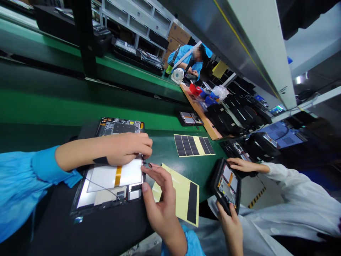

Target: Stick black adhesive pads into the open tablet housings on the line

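Note:
An opened tablet [135, 179] lies on a black pad [87, 231], showing its circuit board at the top, silver battery and an orange tape strip. My left hand [130, 145] reaches across it, fingers curled together at the right edge; whatever they grip is hidden. A black strip [100, 160] sits at my left wrist. Beside that same edge is my right hand [162, 202], thumb and index finger apart and touching the tablet's side. A small dark loop [150, 165] shows by its fingertips. A thin black wire [102, 185] crosses the battery.
Yellow backing sheets, one with a black strip [192, 202] and one with several black pieces [189, 145], lie on the green bench. At right, a co-worker's hands hold another opened device [227, 186]. A device in a black tray [190, 118] stands farther back, near a wooden board edge [198, 110].

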Demonstrator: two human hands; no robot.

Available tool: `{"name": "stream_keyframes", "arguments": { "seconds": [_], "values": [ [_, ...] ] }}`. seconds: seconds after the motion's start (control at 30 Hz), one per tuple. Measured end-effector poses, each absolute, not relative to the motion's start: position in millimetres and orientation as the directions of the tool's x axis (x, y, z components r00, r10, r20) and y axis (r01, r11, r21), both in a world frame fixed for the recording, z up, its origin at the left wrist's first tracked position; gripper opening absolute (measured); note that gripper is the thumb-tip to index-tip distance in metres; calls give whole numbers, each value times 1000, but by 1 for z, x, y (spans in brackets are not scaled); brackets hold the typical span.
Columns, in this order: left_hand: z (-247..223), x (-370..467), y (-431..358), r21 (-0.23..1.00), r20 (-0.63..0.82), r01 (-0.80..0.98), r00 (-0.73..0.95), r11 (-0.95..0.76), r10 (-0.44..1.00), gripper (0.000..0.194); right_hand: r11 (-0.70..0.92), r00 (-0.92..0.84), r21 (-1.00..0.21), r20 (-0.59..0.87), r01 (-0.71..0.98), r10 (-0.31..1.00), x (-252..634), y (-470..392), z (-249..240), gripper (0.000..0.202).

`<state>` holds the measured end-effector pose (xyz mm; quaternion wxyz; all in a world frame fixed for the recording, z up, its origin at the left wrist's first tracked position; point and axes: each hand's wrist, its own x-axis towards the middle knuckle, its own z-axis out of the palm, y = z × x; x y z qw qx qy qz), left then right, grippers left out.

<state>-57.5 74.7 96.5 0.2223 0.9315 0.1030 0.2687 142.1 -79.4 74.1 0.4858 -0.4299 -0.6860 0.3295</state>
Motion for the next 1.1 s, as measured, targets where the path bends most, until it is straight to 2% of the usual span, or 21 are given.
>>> {"name": "stream_keyframes", "arguments": {
  "seconds": [0.23,0.37,0.5,0.63,0.73,0.83,0.9,1.0,1.1],
  "values": [
    [101,-58,78,483,453,39,844,-875,288,23,415,-181,-863,377,286,908,146,-76,78,52],
    [110,-60,76,532,374,102,862,-840,342,18,397,-186,-878,358,266,915,146,-72,81,46],
    [117,-59,88,611,288,82,904,-788,317,13,373,-170,-892,339,255,925,146,-72,83,41],
    [121,-58,101,603,220,154,911,-783,349,16,363,-159,-895,331,258,930,144,-73,83,42],
    [117,-56,101,532,274,211,874,-820,403,15,368,-157,-884,336,288,929,144,-74,82,44],
    [107,-56,92,463,437,226,783,-857,443,16,388,-162,-867,354,313,921,144,-74,81,46],
    [101,-56,83,473,519,128,759,-872,393,23,393,-166,-863,358,316,919,144,-74,80,46],
    [94,-58,72,521,553,-47,779,-852,295,34,395,-172,-865,357,311,918,144,-75,81,47],
    [90,-57,70,520,544,-62,792,-852,275,34,400,-172,-862,363,311,916,143,-76,82,48]
  ]
}}
